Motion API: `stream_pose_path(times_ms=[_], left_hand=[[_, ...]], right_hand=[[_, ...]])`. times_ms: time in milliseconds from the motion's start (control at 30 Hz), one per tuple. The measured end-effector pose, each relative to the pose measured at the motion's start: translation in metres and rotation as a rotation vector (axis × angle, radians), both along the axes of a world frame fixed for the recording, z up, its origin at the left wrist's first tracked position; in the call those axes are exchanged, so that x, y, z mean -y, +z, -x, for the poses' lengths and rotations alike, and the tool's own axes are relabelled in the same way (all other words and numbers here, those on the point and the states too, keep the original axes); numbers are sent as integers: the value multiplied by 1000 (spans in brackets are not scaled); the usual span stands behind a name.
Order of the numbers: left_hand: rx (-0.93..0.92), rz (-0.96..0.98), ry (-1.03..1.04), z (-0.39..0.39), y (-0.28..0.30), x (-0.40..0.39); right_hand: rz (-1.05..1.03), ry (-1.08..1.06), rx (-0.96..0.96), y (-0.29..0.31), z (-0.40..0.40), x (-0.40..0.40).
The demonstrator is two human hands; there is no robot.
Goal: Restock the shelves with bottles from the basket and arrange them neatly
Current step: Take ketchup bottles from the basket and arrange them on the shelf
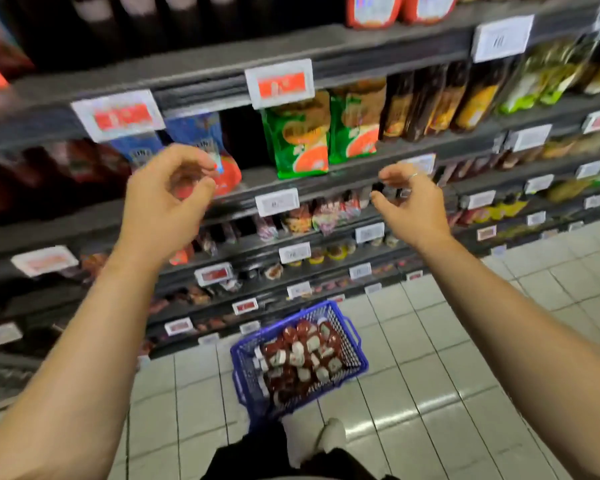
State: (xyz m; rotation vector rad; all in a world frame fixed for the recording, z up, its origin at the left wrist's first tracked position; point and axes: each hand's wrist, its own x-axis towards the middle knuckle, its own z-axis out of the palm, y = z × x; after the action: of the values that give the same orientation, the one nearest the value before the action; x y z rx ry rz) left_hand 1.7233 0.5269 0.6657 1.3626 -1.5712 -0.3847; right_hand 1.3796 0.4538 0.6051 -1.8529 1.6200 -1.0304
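Head view looks down a shop aisle, and much of it is smeared by motion. Two bare hands are raised in front of the shelves [222,199]. One left hand [163,202] has its fingers loosely curled, thumb and forefinger close but with a gap between them, and it holds nothing. One right hand [413,202] is likewise empty, its fingers relaxed and slightly bent; a thin ring [413,175] sits on one finger.

One blue basket [243,362] stands on the tiled floor [430,375] below and between the arms, just in front of the lowest shelf. It is filled with small red bottles [302,358] lying in a heap, their labels white; there are well over a dozen, too jumbled to count exactly.

At hand height, two green packets [298,140] stand side by side on one shelf, with one blue-and-red pouch [201,140] to their left and several dark bottles [426,102] to their right. Many white and red price tags [279,83] line the shelf edges. One pale shoe [329,434] shows at the bottom edge.
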Motion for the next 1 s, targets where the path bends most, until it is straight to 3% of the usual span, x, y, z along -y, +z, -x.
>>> stream_pose_path(times_ms=[100,233,433,600,733,867,1000], left_hand=[[-68,-271,-29,11,-72,-19],[-3,-633,52,17,-165,-42],[278,-1052,-10,30,-306,-77],[288,-1275,10,40,-419,-106],[443,-1485,-142,47,-521,-120],[440,-1619,-131,58,-625,-111],[340,-1533,-91,62,-725,-96]], right_hand=[[-147,4,-9,-46,17,-20],[-434,-12,-47,-106,30,-50],[-765,12,-85,-224,31,-94],[-969,0,-63,-334,14,-131],[-1128,54,-111,-425,-14,-132],[-1191,14,19,-525,-41,-122],[-1271,-86,163,-623,-73,-99]])
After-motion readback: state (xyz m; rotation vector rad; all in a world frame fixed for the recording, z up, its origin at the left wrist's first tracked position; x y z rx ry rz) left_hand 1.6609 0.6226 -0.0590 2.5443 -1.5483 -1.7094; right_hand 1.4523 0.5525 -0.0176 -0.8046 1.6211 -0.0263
